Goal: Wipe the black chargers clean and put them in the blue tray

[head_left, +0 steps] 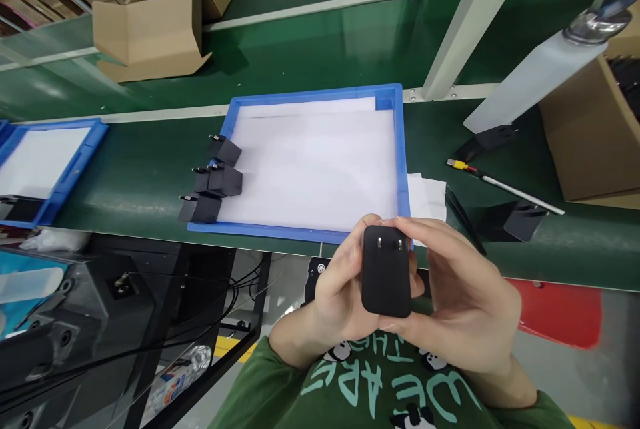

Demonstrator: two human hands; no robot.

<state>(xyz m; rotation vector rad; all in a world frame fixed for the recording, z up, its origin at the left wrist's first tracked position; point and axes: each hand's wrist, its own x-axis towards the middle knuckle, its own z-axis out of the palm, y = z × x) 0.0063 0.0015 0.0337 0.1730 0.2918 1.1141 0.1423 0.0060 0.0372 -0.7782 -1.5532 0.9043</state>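
A black power adapter [385, 275] with two metal prongs near its top edge is held upright in front of my body. My left hand [341, 285] grips its left side, and my right hand [463, 299] holds it at the top and bottom edges from the right. Beyond my hands lies a blue tray [400, 149] lined with white paper [315, 169]. Several black adapters [225, 180] rest along the tray's left edge, their prongs pointing left.
At right are a white bottle [540, 82], a cable with a yellow plug [457, 165], a black adapter [520, 221] and a cardboard box [593, 135]. Another blue tray [75, 169] lies left. An open carton [155, 35] sits behind, and a dark machine [100, 309] stands lower left.
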